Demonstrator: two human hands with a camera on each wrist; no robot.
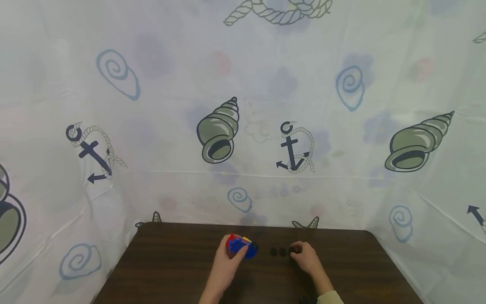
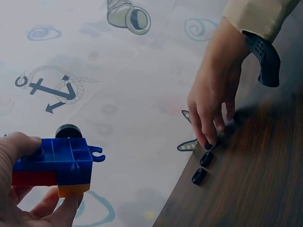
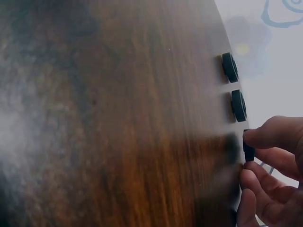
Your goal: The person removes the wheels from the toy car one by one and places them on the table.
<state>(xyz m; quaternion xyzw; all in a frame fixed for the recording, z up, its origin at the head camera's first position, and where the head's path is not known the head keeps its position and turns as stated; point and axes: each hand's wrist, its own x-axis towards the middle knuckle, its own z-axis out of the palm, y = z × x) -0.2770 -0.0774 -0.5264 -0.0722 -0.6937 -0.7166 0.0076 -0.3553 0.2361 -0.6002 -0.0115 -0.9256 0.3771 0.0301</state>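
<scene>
My left hand (image 1: 223,267) grips a toy block vehicle (image 1: 243,248), thumb on its blue base and fingers under it. In the left wrist view the blue chassis (image 2: 71,156) shows its underside, with red and yellow bricks below. A single black wheel (image 2: 68,131) shows on its upper side, and a small blue hook (image 2: 98,154) sticks out at one end. My right hand (image 1: 306,258) pinches a small black wheel (image 3: 249,145) between thumb and fingers, close to the tabletop. Beside it, two more black wheels (image 3: 239,105) stand in a row.
The dark wooden table (image 1: 171,261) has rounded far corners. Behind it and at both sides hangs a pale sheet (image 1: 167,105) printed with shells, anchors and ropes. A dark perforated band (image 2: 262,56) is on the right wrist by the sleeve (image 2: 255,16).
</scene>
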